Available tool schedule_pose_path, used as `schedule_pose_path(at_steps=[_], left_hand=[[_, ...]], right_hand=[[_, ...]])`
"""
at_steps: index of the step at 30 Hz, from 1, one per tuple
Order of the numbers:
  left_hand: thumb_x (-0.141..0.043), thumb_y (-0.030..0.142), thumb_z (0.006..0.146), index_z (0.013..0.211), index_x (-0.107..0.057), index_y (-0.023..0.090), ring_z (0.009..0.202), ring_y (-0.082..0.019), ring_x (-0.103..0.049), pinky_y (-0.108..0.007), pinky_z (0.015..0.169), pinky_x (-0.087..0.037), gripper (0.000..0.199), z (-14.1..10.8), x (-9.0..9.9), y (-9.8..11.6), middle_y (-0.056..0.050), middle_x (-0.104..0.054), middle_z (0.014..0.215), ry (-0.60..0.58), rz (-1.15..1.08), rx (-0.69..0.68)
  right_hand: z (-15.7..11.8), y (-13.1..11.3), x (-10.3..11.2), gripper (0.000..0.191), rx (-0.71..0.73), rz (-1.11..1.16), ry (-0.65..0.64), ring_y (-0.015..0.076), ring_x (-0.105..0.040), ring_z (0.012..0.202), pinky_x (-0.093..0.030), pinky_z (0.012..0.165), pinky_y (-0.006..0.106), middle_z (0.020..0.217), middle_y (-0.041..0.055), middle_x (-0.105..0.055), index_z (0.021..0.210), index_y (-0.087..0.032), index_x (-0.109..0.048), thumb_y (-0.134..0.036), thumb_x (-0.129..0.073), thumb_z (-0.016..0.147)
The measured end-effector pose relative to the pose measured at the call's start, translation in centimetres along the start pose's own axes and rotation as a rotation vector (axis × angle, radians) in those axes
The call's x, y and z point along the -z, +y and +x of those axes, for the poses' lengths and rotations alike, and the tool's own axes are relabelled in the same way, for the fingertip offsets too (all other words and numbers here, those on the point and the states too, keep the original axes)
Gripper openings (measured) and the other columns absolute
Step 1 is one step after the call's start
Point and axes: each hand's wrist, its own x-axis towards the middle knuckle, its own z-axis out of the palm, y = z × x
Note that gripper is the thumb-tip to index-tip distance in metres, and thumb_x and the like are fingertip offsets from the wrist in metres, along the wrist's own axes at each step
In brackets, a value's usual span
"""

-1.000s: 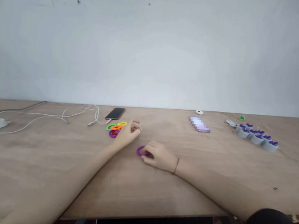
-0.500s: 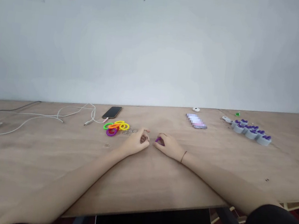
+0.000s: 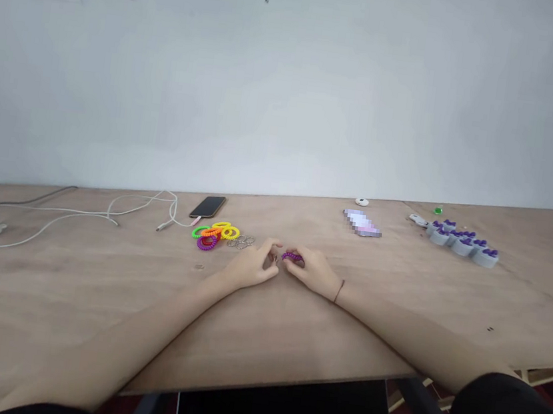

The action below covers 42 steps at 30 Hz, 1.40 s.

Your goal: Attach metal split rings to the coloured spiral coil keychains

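Note:
My right hand (image 3: pixel 313 269) pinches a purple spiral coil band (image 3: pixel 292 257) between thumb and fingers, its left side sticking out. Facing it, my left hand (image 3: pixel 253 264) is curled, with a small metal ring (image 3: pixel 275 258) at its fingertips, close to the coil band. Whether the ring and the band touch I cannot tell. Left of my left hand, several metal key rings (image 3: pixel 242 242) lie in a cluster. Beside them is a loose pile of coil bands: yellow (image 3: pixel 230 233), orange (image 3: pixel 210 232), green (image 3: pixel 199 232), red partly covered, and another purple one (image 3: pixel 206 243).
Behind the pile a dark phone (image 3: pixel 208 207) is plugged into a white cable (image 3: pixel 174 211). Another phone (image 3: pixel 362 223) with a blurred screen lies at the back right, near a white earbud case (image 3: pixel 362 202). Grey-white pieces with purple tops (image 3: pixel 463 246) stand farther right on the wooden table (image 3: pixel 339 349).
More of the purple coil band now shows at my right fingertips. My left fingers have opened out slightly and moved a little closer to it.

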Motion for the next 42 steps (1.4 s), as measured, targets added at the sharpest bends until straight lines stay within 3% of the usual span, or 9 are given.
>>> schedule_pose_path(at_steps=[6, 22, 28, 34, 42], left_hand=[[-0.051, 0.019, 0.071, 0.114, -0.041, 0.019, 0.073, -0.016, -0.060, -0.026, 0.063, -0.043, 0.045, 0.0, 0.0, 0.2, -0.002, -0.064, 0.090, -0.002, 0.009, -0.016], [-0.053, 0.017, 0.070, 0.114, -0.041, 0.020, 0.082, -0.017, -0.060, -0.028, 0.072, -0.045, 0.046, -0.1, -0.1, 0.2, -0.003, -0.062, 0.096, 0.052, 0.041, -0.100], [-0.052, 0.023, 0.073, 0.109, -0.044, 0.020, 0.082, -0.017, -0.059, -0.028, 0.072, -0.044, 0.037, -0.1, -0.3, 0.3, -0.003, -0.062, 0.093, 0.086, 0.043, -0.057], [-0.050, 0.024, 0.075, 0.092, -0.052, 0.020, 0.075, -0.016, -0.057, -0.027, 0.068, -0.043, 0.018, 0.0, 0.0, 0.5, -0.002, -0.060, 0.082, 0.072, 0.083, -0.107], [-0.046, 0.020, 0.079, 0.100, -0.054, 0.020, 0.080, -0.014, -0.056, -0.025, 0.073, -0.043, 0.022, 0.0, 0.7, 0.0, -0.002, -0.060, 0.089, 0.014, -0.026, -0.208]], right_hand=[[-0.2, -0.9, 0.2, 0.022, 0.012, 0.067, 0.034, 0.0148, -0.061, 0.080, -0.046, 0.071, 0.027, 0.094, 0.0031, -0.066, 0.102, -0.020, -0.058, -0.024, -0.050, 0.082], [-0.1, -1.0, 0.3, 0.024, -0.037, 0.132, -0.003, 0.0171, -0.060, 0.093, -0.045, 0.081, 0.032, 0.106, 0.0039, -0.064, 0.103, -0.021, -0.058, -0.025, -0.050, 0.081], [-0.1, -1.3, 0.4, 0.017, -0.033, 0.139, -0.019, 0.0156, -0.060, 0.083, -0.045, 0.075, 0.029, 0.094, 0.0025, -0.065, 0.094, -0.019, -0.058, -0.023, -0.051, 0.079], [-0.1, -1.3, 0.4, 0.014, -0.041, 0.103, -0.034, 0.0151, -0.058, 0.075, -0.043, 0.069, 0.028, 0.086, 0.0022, -0.064, 0.090, -0.018, -0.056, -0.023, -0.051, 0.078], [-0.1, -1.2, 0.4, 0.018, -0.058, 0.153, -0.023, 0.0133, -0.055, 0.072, -0.043, 0.067, 0.026, 0.085, 0.0022, -0.063, 0.093, -0.017, -0.055, -0.021, -0.051, 0.076]])
